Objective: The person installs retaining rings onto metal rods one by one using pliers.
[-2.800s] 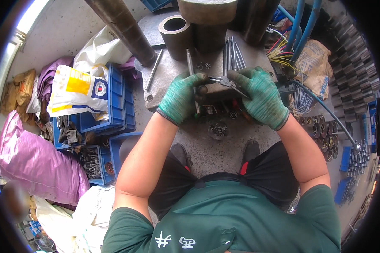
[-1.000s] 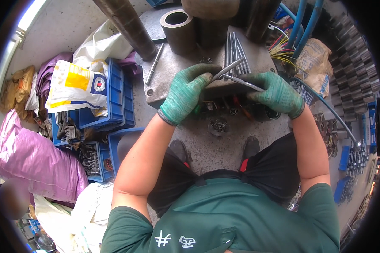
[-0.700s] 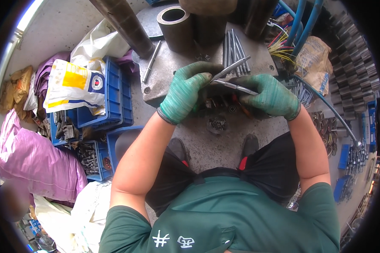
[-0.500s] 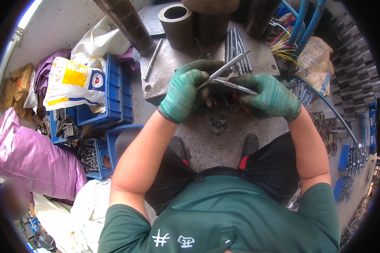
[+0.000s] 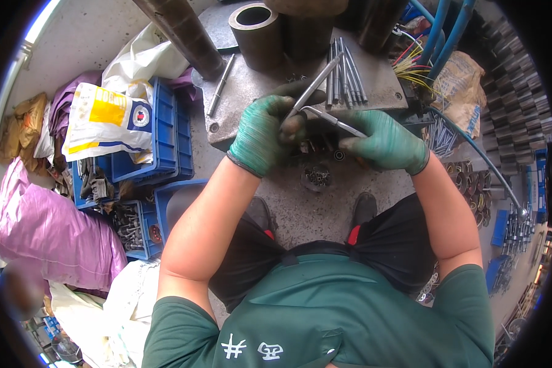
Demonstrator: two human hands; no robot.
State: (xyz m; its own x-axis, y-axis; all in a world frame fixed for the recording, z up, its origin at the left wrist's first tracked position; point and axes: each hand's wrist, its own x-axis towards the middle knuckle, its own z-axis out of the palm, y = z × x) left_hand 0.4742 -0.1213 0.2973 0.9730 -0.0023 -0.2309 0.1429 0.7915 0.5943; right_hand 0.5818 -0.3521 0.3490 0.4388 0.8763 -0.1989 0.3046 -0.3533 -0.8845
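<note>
Both my hands wear green work gloves and meet over the near edge of a heavy metal block (image 5: 236, 116). My left hand (image 5: 257, 136) is closed around a straight metal rod (image 5: 318, 82), which slants up and to the right. In my right hand (image 5: 391, 142) is a slim metal pick (image 5: 339, 122) with a bent tip. That tip sits right against the rod's lower part, close to my left fingers; whether it touches cannot be made out. Several similar rods (image 5: 348, 76) lie side by side on the block, and a single rod (image 5: 221, 84) rests at its left.
A thick metal tube (image 5: 254, 38) and a steel column (image 5: 184, 37) stand on the block. Blue crates (image 5: 165, 132) and a purple sack (image 5: 61, 227) are at the left. Below my hands is a small container of rings (image 5: 317, 176). A blue hose (image 5: 472, 144) runs along the right.
The rod in my left hand has swung to a steeper slant, its upper end moving left and up. My right hand and the pick have shifted slightly left.
</note>
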